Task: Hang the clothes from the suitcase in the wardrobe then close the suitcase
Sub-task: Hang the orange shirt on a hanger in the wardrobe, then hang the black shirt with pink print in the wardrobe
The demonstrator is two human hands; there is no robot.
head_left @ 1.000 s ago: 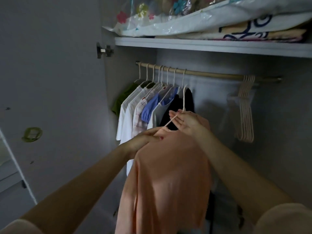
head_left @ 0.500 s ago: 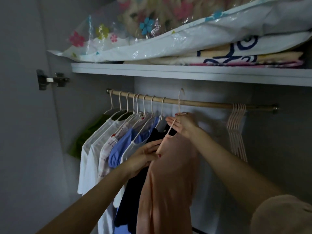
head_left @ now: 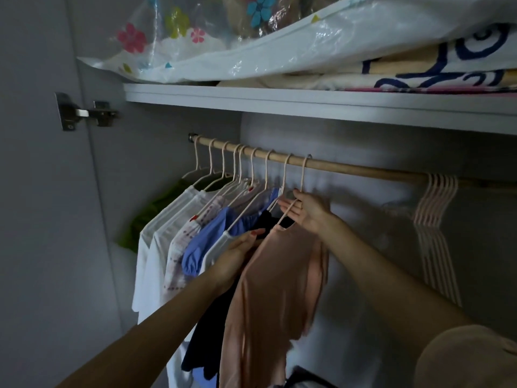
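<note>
The peach top [head_left: 274, 281] hangs on a hanger [head_left: 299, 191] whose hook sits over the rod [head_left: 363, 170], at the right end of a row of hung clothes [head_left: 195, 233] — the right hand [head_left: 306, 210] pinches the hanger just below its neck, fingers curled round the wire. The left hand [head_left: 237, 256] grips the top's left shoulder beside a black garment [head_left: 212, 317]. Empty hangers [head_left: 436, 208] hang well apart to the right — bagged bedding [head_left: 251, 51] lies on the shelf [head_left: 307, 103] above
</note>
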